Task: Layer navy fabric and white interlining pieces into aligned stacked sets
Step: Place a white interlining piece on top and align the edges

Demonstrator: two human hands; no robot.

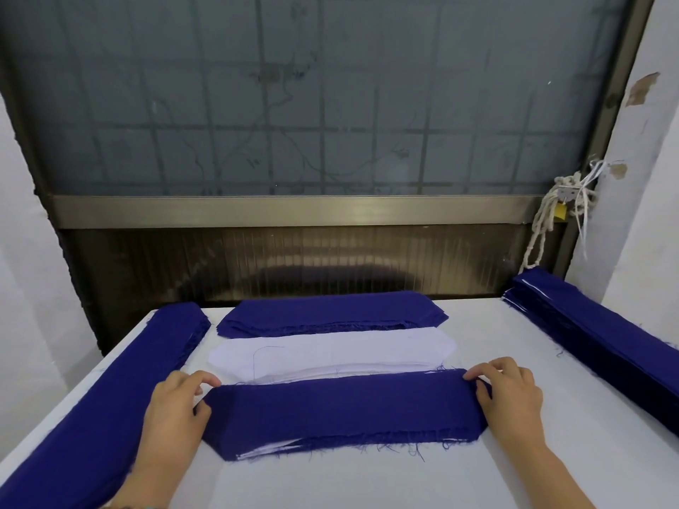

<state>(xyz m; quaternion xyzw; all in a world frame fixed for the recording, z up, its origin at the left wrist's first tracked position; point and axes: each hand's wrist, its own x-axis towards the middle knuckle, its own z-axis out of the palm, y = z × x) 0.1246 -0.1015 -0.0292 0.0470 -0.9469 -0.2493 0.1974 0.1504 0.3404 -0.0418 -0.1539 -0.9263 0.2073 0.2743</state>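
A layered stack (341, 413) with a navy piece on top and white interlining edges showing below lies near the front of the white table (367, 486). My left hand (176, 405) pinches its left end and my right hand (509, 394) pinches its right end. Behind it lies a pile of white interlining pieces (330, 352). Farther back sits a pile of navy pieces (330, 314).
A long navy stack (103, 402) runs along the table's left edge and another long navy stack (595, 336) along the right edge. A frosted window and dark panel stand behind the table. White cords (562, 211) hang at the right wall.
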